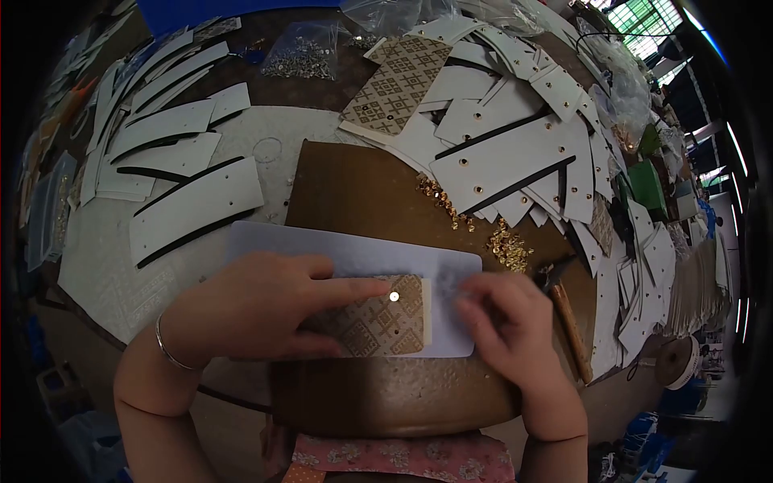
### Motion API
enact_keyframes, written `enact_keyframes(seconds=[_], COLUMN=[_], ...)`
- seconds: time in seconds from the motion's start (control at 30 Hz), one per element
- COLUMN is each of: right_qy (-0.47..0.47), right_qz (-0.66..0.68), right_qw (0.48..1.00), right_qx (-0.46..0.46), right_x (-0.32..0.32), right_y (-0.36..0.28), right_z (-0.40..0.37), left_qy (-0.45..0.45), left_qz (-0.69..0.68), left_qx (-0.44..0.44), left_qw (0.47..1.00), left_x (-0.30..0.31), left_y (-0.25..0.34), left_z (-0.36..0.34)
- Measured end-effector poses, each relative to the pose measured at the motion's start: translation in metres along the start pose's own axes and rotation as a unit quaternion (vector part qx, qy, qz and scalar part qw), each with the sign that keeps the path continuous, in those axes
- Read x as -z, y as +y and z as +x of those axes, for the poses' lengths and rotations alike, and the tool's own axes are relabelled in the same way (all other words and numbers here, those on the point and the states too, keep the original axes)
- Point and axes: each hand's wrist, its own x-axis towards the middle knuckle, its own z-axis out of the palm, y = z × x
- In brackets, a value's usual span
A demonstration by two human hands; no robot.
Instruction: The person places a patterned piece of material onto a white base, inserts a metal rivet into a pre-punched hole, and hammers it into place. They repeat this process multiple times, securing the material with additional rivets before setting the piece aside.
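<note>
A tan patterned panel (378,326) with a cream edge lies on a pale grey-blue sheet (354,247) in front of me. One small bright metal disc (394,297) rests on the panel, and a dark hole shows below it. My left hand (250,306) lies over the panel's left part, fingers spread, its index fingertip beside the disc. Just right of the panel, my right hand (515,326) hovers with loosely curled, slightly blurred fingers; thumb and index look apart, with nothing visible between them. Gold-coloured metal studs (509,245) are heaped beyond that hand.
A hammer (570,330) with a wooden handle lies right of my right hand. White panels with gold studs (507,161) pile up behind; curved white panels (197,201) lie left. Another patterned panel (397,84) and a bag of metal pieces (299,52) are at the back.
</note>
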Motion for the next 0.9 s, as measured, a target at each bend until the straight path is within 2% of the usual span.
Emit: enact_keyframes(seconds=[0.07,0.17,0.27,0.4,0.5,0.53,0.6,0.63,0.77,0.83,0.9], right_qy=[0.154,0.16,0.14,0.126,0.026,0.026,-0.047,-0.056,-0.044,-0.055,-0.033], right_qz=[-0.186,-0.26,-0.253,-0.273,0.008,0.008,0.036,0.043,0.001,0.036,0.045], right_qw=[0.968,0.951,0.957,0.952,0.997,0.997,0.992,0.992,0.993,0.996,0.997], right_qx=[0.068,0.048,0.029,0.063,0.07,0.07,0.112,0.107,0.108,0.056,0.049], right_x=[0.007,0.012,0.009,0.01,-0.005,-0.014,-0.027,-0.033,-0.041,-0.043,-0.042], right_y=[0.02,0.034,0.041,0.035,0.008,0.002,-0.006,-0.005,-0.004,-0.004,-0.009], right_z=[0.011,0.022,0.026,0.024,0.012,0.009,0.006,0.004,0.003,0.001,0.002], left_qy=[0.003,0.01,0.014,0.001,0.0,-0.006,-0.003,0.0,-0.006,-0.016,0.002], left_qz=[0.002,-0.005,-0.012,-0.009,-0.006,-0.002,-0.003,-0.005,-0.006,-0.006,-0.011], left_qx=[0.001,-0.002,0.0,0.009,0.006,0.006,0.003,-0.001,0.006,0.008,-0.002], left_qw=[1.0,1.0,1.0,1.0,1.0,1.0,1.0,1.0,1.0,1.0,1.0], left_x=[-0.001,-0.001,-0.002,-0.002,-0.003,-0.003,-0.004,-0.004,-0.003,-0.003,-0.006], left_y=[0.0,-0.001,0.0,-0.001,-0.002,-0.002,-0.003,-0.003,-0.002,-0.003,-0.005], left_z=[-0.001,0.0,0.0,-0.001,-0.001,-0.001,-0.002,-0.002,-0.002,-0.002,-0.003])
